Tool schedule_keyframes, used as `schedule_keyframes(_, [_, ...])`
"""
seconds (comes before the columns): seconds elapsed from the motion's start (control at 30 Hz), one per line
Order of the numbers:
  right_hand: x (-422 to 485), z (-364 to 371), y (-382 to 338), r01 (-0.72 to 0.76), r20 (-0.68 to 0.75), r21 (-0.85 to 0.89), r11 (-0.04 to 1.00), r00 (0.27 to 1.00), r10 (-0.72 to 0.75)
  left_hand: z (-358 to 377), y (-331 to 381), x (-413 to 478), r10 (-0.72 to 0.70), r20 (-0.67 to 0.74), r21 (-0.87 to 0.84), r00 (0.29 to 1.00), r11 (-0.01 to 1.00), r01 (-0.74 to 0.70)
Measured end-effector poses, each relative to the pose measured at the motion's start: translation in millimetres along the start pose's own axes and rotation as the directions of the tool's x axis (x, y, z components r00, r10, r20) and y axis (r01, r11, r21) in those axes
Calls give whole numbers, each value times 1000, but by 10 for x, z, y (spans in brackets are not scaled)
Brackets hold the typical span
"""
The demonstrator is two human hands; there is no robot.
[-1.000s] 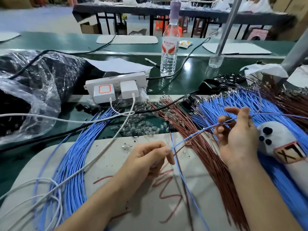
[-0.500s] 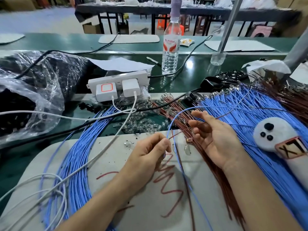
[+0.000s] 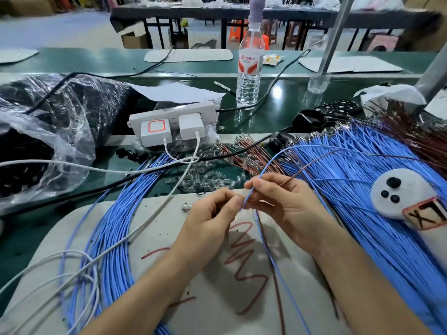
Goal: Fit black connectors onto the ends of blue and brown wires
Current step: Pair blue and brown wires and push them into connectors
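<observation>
**Hands close in over the mat as a wire end comes up for fitting**

The right hand (image 3: 287, 209) was stretched out over the blue pile (image 3: 362, 189) a second ago. Half a second ago it was swinging back with its palm open. Now it is drawn in over the middle of the grey mat (image 3: 217, 298), its grip pinching a blue wire (image 3: 262, 171) between thumb and forefinger just short of the end. The wire arcs up and away to the right, back over the pile. A brown wire (image 3: 304, 169) rises beside it from behind the same fingers, but whether it is gripped too cannot be told.

The left hand (image 3: 210, 216) has barely shifted. Its fingers are curled, with thumb and forefinger tips pressed together and almost touching the blue wire's end. What that grip holds is hidden, and no black connector shows in either hand.

The fetching looks finished and the fitting step seems to be at hand, with the wire end lined up against the left fingertips. If a connector sits there, the next move is a short, well-aimed push. Dark parts fill the clear bag (image 3: 48, 131) at the left of the green worktop (image 3: 278, 112). They may be the connectors, though they are too dim to be sure.
</observation>
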State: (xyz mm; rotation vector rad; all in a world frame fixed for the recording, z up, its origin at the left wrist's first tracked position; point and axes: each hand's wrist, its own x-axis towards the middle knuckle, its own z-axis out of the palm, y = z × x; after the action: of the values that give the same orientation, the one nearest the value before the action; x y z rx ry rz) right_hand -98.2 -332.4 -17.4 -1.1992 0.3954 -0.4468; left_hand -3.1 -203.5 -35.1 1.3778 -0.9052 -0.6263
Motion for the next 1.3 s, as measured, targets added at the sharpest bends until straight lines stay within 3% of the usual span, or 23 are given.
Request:
schedule_keyframes(0.1, [-2, 2, -42, 26, -61, 88, 996, 998, -21, -10, 60, 24, -119, 1, -352, 993, 929, 112])
schedule_keyframes(0.2, [-7, -5, -73, 33, -99, 100, 994, 995, -23, 1, 80, 33, -121, -21, -467, 992, 879, 97])
schedule_keyframes(0.4, [-23, -20, -73, 47, -100, 22, 999, 994, -45, 3, 9, 36, -117, -83, -326, 990, 942, 83])
schedule_keyframes(0.53, [-11, -16, -59, 61, -163, -37, 997, 984, -66, -50, -16, 45, 0, -135, -130, 991, 991, -17])
schedule_keyframes(0.67, [6, 0, -48, 96, -271, -76, 992, 956, -113, -57, -45, 34, 119, -89, 24, 989, 993, -118])
schedule_keyframes(0.8, [0, 1, -64, 137, -318, -36, 990, 938, -142, -44, -68, 8, 149, -86, 238, 985, 963, -125])
schedule_keyframes(1.3, [-82, 118, -26, 335, -141, -210, 919, 919, -367, -17, 2, 3, 155, -167, 136, 974, 982, -133])
